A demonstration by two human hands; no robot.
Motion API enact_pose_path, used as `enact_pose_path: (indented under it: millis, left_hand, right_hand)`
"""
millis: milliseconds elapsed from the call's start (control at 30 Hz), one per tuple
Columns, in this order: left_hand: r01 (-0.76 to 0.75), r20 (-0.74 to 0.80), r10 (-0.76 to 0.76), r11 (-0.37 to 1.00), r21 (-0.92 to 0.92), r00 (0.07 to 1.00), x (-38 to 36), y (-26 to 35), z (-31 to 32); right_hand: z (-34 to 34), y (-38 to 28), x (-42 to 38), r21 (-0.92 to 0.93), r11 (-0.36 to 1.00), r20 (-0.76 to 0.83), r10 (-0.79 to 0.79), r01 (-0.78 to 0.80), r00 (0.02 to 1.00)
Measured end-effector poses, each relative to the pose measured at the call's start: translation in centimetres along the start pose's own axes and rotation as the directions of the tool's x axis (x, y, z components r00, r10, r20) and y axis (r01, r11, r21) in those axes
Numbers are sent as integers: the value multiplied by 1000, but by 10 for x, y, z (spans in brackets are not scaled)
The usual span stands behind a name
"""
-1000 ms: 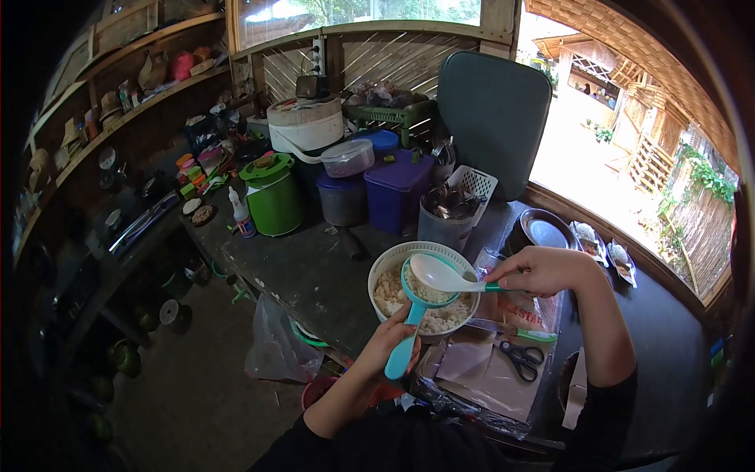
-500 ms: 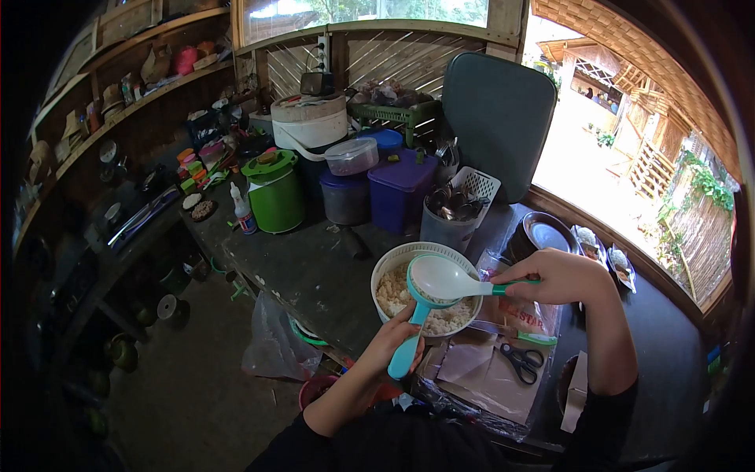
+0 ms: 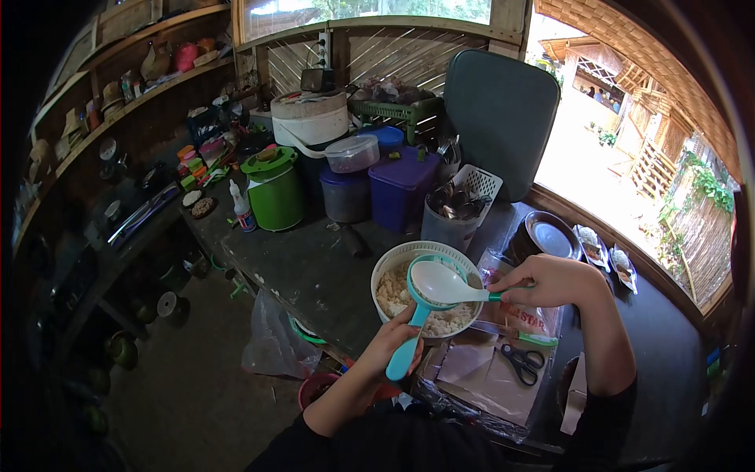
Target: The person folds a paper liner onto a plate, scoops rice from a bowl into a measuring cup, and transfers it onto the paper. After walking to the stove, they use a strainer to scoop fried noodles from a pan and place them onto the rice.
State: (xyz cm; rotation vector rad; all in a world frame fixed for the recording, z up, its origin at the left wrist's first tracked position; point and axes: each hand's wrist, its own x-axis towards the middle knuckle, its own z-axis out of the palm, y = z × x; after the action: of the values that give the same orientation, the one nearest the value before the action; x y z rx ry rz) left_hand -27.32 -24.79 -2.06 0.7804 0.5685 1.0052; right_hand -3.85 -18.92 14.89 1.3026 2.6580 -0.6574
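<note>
My left hand point(image 3: 391, 340) is closed around the handle of a turquoise ladle point(image 3: 404, 357), whose round head lies over a white bowl point(image 3: 381, 261) of cooked rice point(image 3: 391, 293). In my right hand point(image 3: 548, 282) I grip the green handle of a white serving spoon point(image 3: 437, 282). The spoon's broad head rests across or just above the ladle's round head and hides most of what is inside it. Whether the two touch cannot be told.
Scissors point(image 3: 522, 363) lie on brown paper sheets point(image 3: 480, 379) in front of the bowl, beside plastic packaging point(image 3: 523, 316). Behind stand a cutlery container point(image 3: 448, 230), a purple bin point(image 3: 399, 193) and a green canister point(image 3: 275, 197). Stacked plates point(image 3: 553, 234) and wrapped rice portions point(image 3: 624, 271) are at right.
The white spoon and my right hand have shifted very slightly downward over the ladle. My left hand keeps its hold and hardly moves.
</note>
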Motion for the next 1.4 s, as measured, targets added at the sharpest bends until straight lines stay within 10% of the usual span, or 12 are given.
enact_pose_path:
  millis: [700, 867, 1200, 1400]
  left_hand:
    - [-19, 39, 20, 1000, -14, 999, 3, 5, 4]
    - [-44, 14, 44, 999, -22, 999, -6, 11, -6]
    - [-93, 27, 95, 993, -67, 995, -17, 18, -22]
    - [-85, -2, 85, 995, -56, 996, -23, 20, -12]
  right_hand:
    - [-16, 18, -1, 187, 981, 104, 25, -44, 994]
    - [-2, 45, -7, 561, 816, -22, 182, -138, 983]
    - [72, 32, 50, 334, 920, -38, 231, -205, 972]
    - [104, 35, 58, 145, 978, -391, 198, -152, 899]
